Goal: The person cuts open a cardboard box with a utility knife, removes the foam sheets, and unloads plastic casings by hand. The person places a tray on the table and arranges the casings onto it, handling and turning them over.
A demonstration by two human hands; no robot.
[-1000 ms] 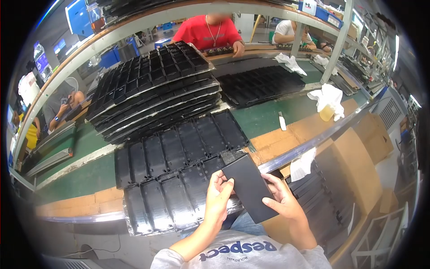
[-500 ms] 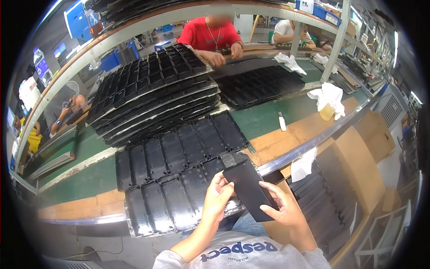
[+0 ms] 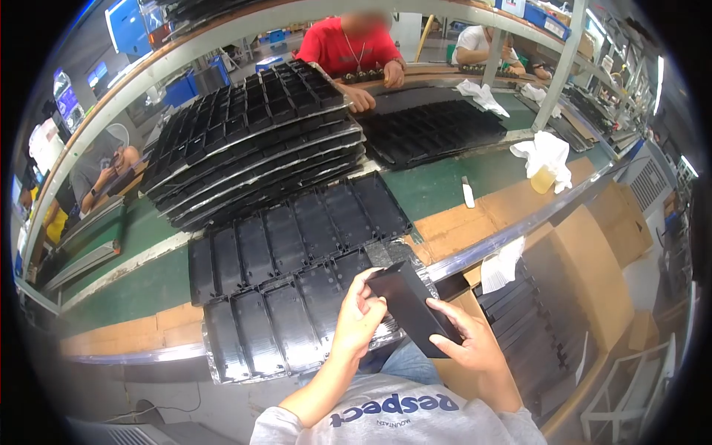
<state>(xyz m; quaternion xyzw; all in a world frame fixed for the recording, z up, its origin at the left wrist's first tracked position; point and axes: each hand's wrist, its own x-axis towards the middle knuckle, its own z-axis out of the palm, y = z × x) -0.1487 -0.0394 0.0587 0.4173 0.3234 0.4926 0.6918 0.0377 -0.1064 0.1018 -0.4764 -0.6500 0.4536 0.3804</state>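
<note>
A flat black rectangular panel [image 3: 412, 305] is held tilted in front of my chest. My left hand [image 3: 359, 313] grips its upper left edge, fingers curled behind and thumb at the front. On the opposite long edge, my right hand [image 3: 469, 337] has its thumb and fingers closed round the lower part. Just beyond and left of the panel lies a black compartment tray [image 3: 278, 326] with long slots, shiny at its near side. Behind it, a second black tray [image 3: 300, 233] of the same kind lies on the bench.
A tall stack of black trays [image 3: 252, 141] stands at the back left. On the bench are a white-handled blade [image 3: 467, 191], a white cloth [image 3: 545, 157] and another black tray [image 3: 434, 133]. An open cardboard box [image 3: 593, 274] holds black panels at right. A person in red [image 3: 352, 52] works opposite.
The panel has tilted, so its face looks narrower. My hands stay on it with little shift. The co-worker's hands opposite have moved slightly.
</note>
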